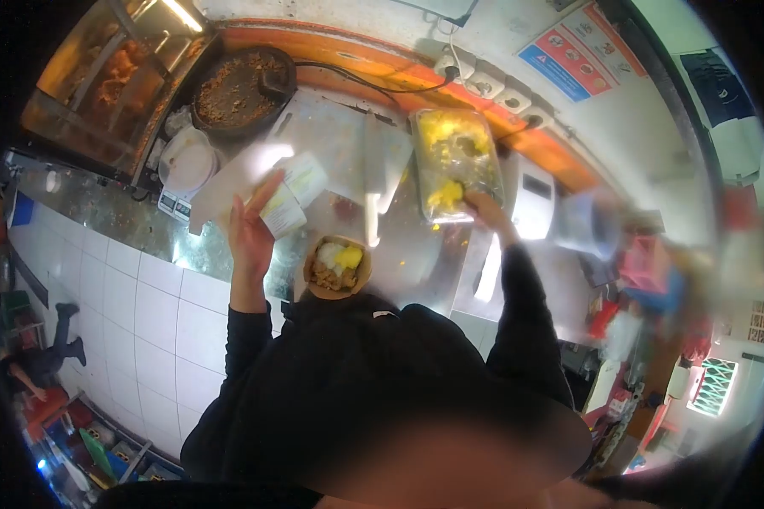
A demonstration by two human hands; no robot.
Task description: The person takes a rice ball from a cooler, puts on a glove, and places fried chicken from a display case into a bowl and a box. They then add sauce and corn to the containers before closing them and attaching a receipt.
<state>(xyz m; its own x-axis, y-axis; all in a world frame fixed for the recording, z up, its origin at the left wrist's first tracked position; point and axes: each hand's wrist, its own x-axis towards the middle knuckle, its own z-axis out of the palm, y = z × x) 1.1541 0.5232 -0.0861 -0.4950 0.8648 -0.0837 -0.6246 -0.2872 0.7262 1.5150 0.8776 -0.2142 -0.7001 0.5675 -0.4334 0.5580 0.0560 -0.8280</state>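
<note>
My left hand (250,242) is raised over the counter's front edge, thumb and fingers around the side of a white printed paper box (293,197). My right hand (486,212) reaches over the near edge of a clear tray (422,161) that holds yellow, crumbly food, perhaps scrambled egg. Its fingers are closed by a yellow clump (446,196); whether a utensil is in them I cannot make out. Between my hands, close to my body, stands an open brown paper food box (311,284) with white rice, brown chopped food and some yellow food in it.
A dark round pan (244,89) with brown crumbs stands at the back left, beside a lit glass food cabinet (115,76). Nearer is a scale (175,204) with a white bowl (187,161). Sockets (484,83) line the wall. A white appliance (530,199) stands right of the tray.
</note>
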